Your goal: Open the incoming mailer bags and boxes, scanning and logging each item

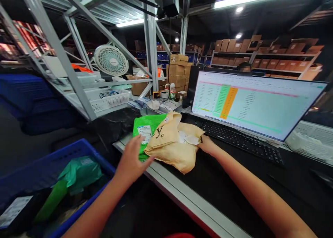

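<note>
A tan mailer bag (173, 149) with a printed letter "y" and a recycling mark lies on the desk, overlapping a bright green mailer (149, 120) with a white shipping label. My right hand (207, 145) grips the tan bag at its right end, near a crumpled white label; its fingertips are partly hidden. My left hand (133, 158) is open at the left edge of the bags, thumb and fingers apart. Whether it touches the green mailer is hard to tell.
A monitor (249, 102) and black keyboard (239, 137) stand right of the bags. Left below the desk edge, a blue crate (85, 147) holds several packages. A metal post (75, 57), white basket (106, 99) and fan (111, 60) are beyond.
</note>
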`<state>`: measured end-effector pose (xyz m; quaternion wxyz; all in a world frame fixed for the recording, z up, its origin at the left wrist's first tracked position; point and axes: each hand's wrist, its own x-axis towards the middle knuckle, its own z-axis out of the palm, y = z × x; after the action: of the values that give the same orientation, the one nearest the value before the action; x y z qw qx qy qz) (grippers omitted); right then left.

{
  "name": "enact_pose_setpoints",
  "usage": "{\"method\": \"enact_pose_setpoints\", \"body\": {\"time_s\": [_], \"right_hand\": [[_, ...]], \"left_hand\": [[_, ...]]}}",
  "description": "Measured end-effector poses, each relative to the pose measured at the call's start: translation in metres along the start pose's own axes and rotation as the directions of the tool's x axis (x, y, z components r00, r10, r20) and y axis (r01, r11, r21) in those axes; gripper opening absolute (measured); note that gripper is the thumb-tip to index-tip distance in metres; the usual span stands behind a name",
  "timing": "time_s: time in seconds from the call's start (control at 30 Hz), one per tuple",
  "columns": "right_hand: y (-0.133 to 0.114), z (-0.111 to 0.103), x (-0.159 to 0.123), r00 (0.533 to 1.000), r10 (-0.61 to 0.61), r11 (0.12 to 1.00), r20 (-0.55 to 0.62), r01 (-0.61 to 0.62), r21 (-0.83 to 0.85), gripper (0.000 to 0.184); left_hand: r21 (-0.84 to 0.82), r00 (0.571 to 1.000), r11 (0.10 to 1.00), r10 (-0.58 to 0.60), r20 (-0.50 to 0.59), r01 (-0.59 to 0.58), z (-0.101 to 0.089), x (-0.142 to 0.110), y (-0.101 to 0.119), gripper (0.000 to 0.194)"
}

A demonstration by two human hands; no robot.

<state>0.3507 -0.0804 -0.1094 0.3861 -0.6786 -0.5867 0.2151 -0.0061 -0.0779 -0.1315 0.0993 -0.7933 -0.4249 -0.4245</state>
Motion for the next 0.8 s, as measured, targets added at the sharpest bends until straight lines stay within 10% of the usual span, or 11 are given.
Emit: {"method": "enact_pose_setpoints", "body": {"time_s": [0.2,0.33,0.5,0.63,0.8], "right_hand": [[-0.013,-0.054,-0.014,0.984,-0.172,0.965,-0.039,0.161,-0.206,0.029],[-0.028,-0.047,-0.031,0.899,-0.418,0.858,0.131,0.438,-0.268,0.029],[-0.029,-0.026,-0.035,0.813,-0.485,0.761,0.321,0.574,-0.303,0.037],[-0.05,-0.028,-0.03,0.705,-0.688,0.666,0.171,0.707,-0.237,0.037],[-0.116,-0.045,0.0,0.499,-0.862,0.444,0.086,0.826,-0.346,0.067]], "left_hand": [[0.09,0.939,0.996,-0.038,0.341,0.008,0.048,0.049,0.044,0.076],[-0.015,0.915,0.99,-0.123,0.385,0.139,0.069,0.083,0.04,0.031],[-0.102,0.944,0.943,-0.302,0.136,0.317,0.062,0.104,0.009,0.03],[-0.236,0.912,0.904,-0.392,-0.122,0.357,0.034,0.115,-0.005,0.05],[-0.523,0.913,0.852,-0.19,-0.361,-0.029,0.001,0.138,0.03,0.05]]}}
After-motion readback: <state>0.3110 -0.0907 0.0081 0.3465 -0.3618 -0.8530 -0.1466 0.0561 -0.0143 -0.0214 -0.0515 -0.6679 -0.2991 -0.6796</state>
